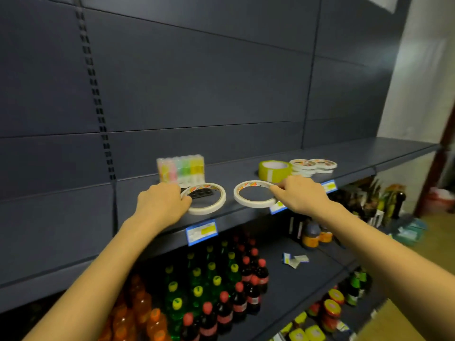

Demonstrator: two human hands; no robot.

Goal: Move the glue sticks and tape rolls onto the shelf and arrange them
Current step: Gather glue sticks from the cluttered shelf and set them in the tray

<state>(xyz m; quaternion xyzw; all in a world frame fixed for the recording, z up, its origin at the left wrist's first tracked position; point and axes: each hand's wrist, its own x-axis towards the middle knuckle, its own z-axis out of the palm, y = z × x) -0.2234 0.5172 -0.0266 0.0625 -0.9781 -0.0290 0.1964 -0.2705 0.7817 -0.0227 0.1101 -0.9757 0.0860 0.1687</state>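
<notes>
shelf [320,153]: dark blue-grey | tape rolls [203,198]: white | wide tape roll [274,170]: yellow-green | glue sticks [181,168]: pastel multicolour | price tags [201,232]: blue-white

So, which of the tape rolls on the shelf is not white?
The yellow-green tape roll, just behind the right hand. It is also taller than the thin white tape rolls stacked beside it.
</notes>
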